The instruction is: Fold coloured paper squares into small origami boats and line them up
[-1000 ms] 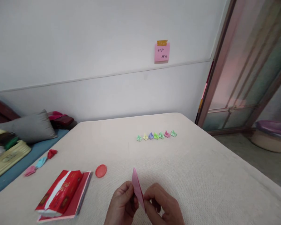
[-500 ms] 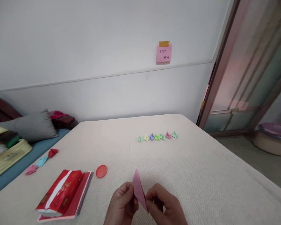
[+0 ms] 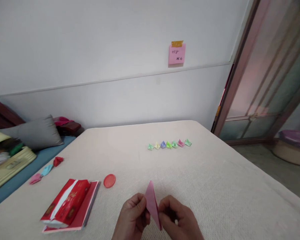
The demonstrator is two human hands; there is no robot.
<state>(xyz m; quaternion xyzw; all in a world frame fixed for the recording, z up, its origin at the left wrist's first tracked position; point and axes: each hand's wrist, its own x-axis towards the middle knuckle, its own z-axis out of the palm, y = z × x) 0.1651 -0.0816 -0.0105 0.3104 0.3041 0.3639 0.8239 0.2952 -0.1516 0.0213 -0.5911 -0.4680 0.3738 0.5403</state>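
Seen from the head camera, a person works a folded pink paper (image 3: 151, 205) above a cloth-covered surface (image 3: 222, 180), to the right of a round red lid (image 3: 109, 181) and nearer the wearer. The left hand (image 3: 133, 213) grips the paper between thumb and fingers on one side; the right hand (image 3: 178, 216) has thumb and fingertips pinched at its opposite edge. The paper stands steeply tilted, its point away from the wearer.

Beyond the lid and to its right runs a row of seven small folded paper pieces (image 3: 169, 145); left of the lid lie three more, red (image 3: 58, 161), blue (image 3: 47, 170) and pink (image 3: 35, 179). Nearer the wearer and left of the lid, a red packet (image 3: 67, 203) rests on a stack of paper sheets (image 3: 88, 200).

The likely risks are small ones: uneven pulling between the two grips could skew a crease or tear the edge, and a loosened left pinch could let the layers spring apart.

On the wall beyond the lid, a taped pink note (image 3: 177, 55) bears handwriting that begins "45", the next mark perhaps a "g" or "8"; its second line is illegible. Gold lettering on the packet is too small to read.
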